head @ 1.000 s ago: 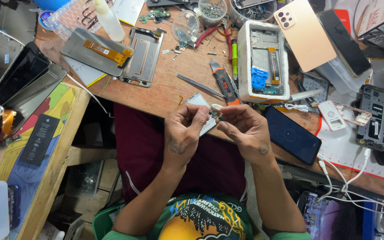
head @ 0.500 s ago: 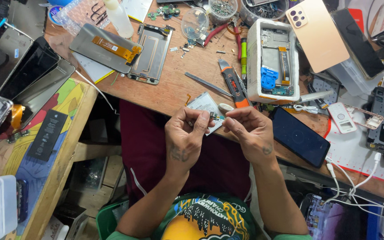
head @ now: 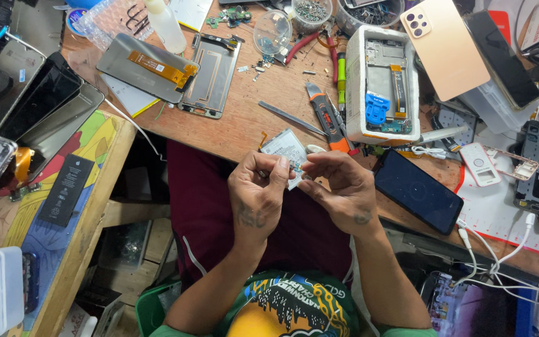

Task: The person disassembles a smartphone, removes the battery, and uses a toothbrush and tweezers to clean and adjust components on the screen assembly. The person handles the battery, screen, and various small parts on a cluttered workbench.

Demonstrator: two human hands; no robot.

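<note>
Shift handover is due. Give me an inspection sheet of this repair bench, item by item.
Surface: wooden bench, crowded with parts.
Job's things: small component pinched between both hands over the lap; pale flat part just behind it.
Clutter: opened phone in white tray, gold back cover, dark phone, tweezers, orange-handled tool, screen panels.
Grip: left hand and right hand both closed on the component.
Cables: white leads at right edge.
Surroundings: side table with dark battery.
</note>
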